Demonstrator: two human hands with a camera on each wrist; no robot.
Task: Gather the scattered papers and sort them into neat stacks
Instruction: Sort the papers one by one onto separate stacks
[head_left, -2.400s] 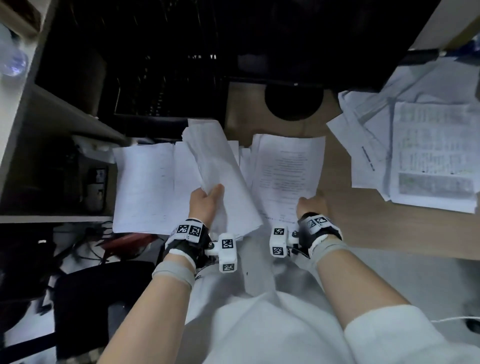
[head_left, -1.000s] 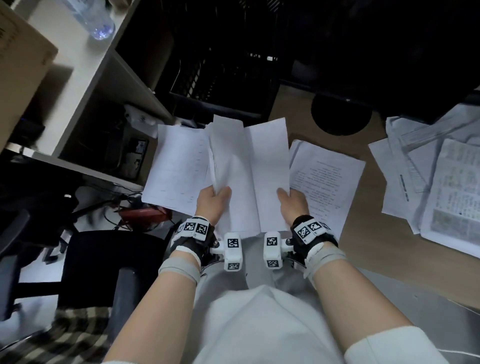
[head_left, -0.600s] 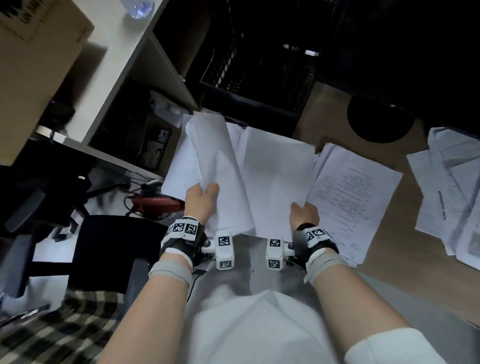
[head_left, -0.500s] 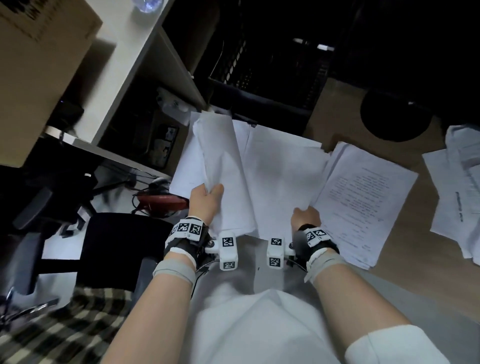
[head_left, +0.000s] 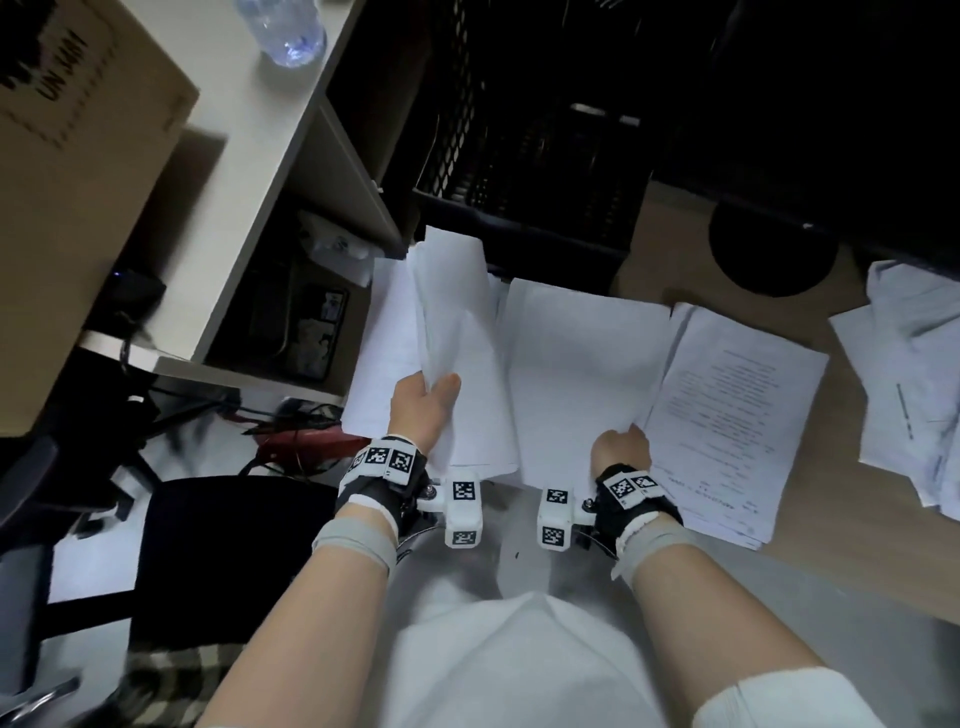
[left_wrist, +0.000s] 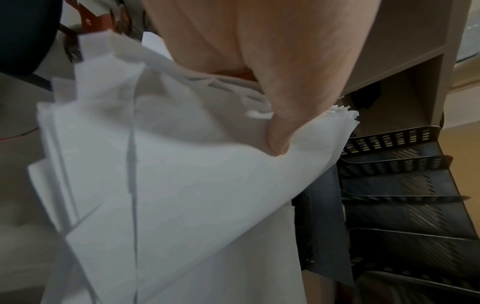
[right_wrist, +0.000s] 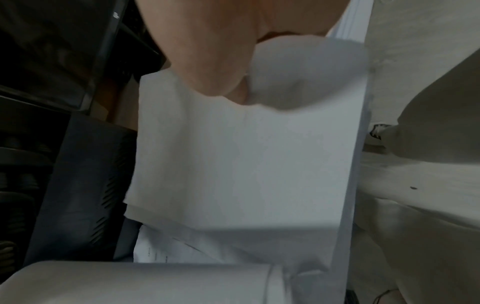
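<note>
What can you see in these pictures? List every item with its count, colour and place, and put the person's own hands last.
Sheaf of papers: one bundle, white, raised in the left hand.
Blank sheet: one, white, centre, held at its near edge.
Printed stack: one, white with dark text, on the desk right of the blank sheet.
Loose pile: one, white, untidy, far right of the desk.
Mesh tray: one, black, tiered, behind the papers.
Cardboard box: one, brown, on the shelf top left.
Water bottle: one, clear, on the shelf top.
Left hand: grips the sheaf.
Right hand: pinches the blank sheet.
</note>
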